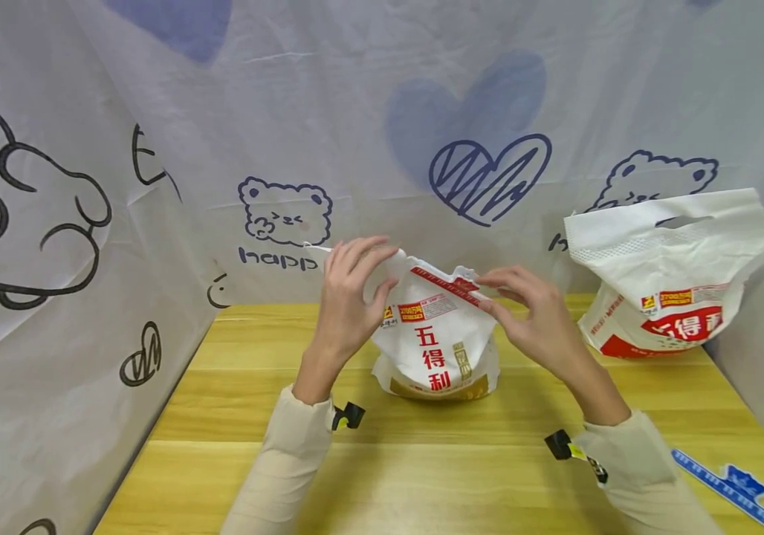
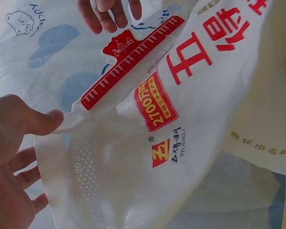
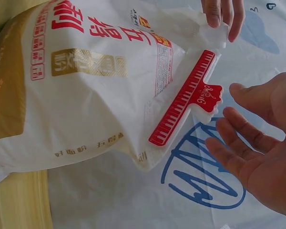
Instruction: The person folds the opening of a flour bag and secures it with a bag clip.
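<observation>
Left hand (image 1: 355, 293) pinches the top edge of the nearer white bag (image 1: 438, 338) between thumb and fingers, while the right hand (image 1: 542, 323) has its fingers spread and loose, just beside the red clip (image 1: 445, 281). That bag stands upright near the middle of the table (image 1: 181, 453). Its closing looks mostly done: the clip lies aslant along part of the mouth, though the corner at the left hand sits outside it. The farther white bag (image 1: 683, 256), at the right, carries no visible clip, and a blue clip (image 1: 733, 490) lies unused on the near right of the table, so that bag seems left to do. The table is pale wood grain, enclosed by white cloth (image 1: 342, 104) printed with hearts and bears.
</observation>
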Motion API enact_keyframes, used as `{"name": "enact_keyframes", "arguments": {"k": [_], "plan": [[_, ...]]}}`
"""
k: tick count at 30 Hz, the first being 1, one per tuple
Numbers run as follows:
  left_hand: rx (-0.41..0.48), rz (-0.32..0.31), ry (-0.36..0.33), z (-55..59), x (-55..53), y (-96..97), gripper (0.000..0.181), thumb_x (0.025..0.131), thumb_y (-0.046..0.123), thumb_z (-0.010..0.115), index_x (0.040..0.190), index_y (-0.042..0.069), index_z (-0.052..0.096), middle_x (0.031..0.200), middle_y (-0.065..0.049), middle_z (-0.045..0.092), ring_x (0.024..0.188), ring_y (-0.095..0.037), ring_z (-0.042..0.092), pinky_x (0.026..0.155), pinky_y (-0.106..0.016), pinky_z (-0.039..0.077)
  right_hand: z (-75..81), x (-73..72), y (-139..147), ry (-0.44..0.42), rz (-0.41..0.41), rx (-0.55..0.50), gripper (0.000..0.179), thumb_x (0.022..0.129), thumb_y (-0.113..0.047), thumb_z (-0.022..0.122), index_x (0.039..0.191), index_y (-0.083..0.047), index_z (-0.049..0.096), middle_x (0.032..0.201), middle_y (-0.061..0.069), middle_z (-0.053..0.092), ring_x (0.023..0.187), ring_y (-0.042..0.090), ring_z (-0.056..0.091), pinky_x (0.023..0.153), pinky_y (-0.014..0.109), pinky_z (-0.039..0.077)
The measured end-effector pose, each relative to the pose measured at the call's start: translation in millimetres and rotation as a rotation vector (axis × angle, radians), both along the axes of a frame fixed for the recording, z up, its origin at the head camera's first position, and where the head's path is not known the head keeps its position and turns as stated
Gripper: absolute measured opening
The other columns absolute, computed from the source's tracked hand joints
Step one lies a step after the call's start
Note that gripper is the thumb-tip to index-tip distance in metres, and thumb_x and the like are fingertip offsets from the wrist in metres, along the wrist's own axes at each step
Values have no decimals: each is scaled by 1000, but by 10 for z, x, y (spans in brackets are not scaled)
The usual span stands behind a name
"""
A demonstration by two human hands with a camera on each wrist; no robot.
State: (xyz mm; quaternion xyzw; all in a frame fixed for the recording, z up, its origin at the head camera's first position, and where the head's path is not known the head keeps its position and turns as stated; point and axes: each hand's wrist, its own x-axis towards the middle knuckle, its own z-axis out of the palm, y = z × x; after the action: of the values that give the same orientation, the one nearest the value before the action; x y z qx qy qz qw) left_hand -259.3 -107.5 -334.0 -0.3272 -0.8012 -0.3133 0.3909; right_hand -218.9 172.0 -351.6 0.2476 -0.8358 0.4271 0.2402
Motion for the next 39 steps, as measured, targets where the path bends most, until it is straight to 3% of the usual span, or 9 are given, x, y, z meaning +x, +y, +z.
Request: {"name": "enact_keyframes", "arguments": {"k": [9,14,18,21,31,39], "plan": [[33,6,50,-157,220,-70,46,82,0,82,126,9,70,149,-15,53,137,-33,45,116,-48,31,-138,146,45,51,-45,70,35,86,2,80,119,-7,73,121,5,68,112,28,66,96,50,54],[54,-18,59,-259,339,-94,45,81,-2,81,124,8,71,150,-15,51,138,-35,44,113,-51,35,-209,203,67,78,-54,78,37,83,4,82,118,-7,74,123,4,68,113,26,65,100,35,50],[44,-32,47,-352,403,-103,42,82,-1,81,122,8,70,145,-14,55,135,-35,47,113,-52,36,-292,246,70,88,-46,74,40,81,4,83,118,-9,74,123,5,68,113,27,66,100,18,43],[28,-42,40,-420,446,-98,37,84,0,80,120,7,71,140,-14,60,131,-33,51,112,-50,37,-372,278,65,83,-36,63,40,80,6,83,116,-8,74,123,7,68,114,28,65,101,13,40],[-19,-72,-5,-675,571,-44,35,86,1,79,120,6,72,131,-14,65,124,-32,58,109,-51,42,-560,360,15,70,-17,36,41,77,11,83,114,-7,75,121,6,68,116,29,63,106,12,37],[-34,-90,-24,-832,619,23,26,86,2,80,111,5,74,123,-11,69,119,-29,62,103,-47,48,-691,389,-24,64,5,36,40,77,12,82,113,-7,75,121,5,67,113,26,64,102,10,39]]}}
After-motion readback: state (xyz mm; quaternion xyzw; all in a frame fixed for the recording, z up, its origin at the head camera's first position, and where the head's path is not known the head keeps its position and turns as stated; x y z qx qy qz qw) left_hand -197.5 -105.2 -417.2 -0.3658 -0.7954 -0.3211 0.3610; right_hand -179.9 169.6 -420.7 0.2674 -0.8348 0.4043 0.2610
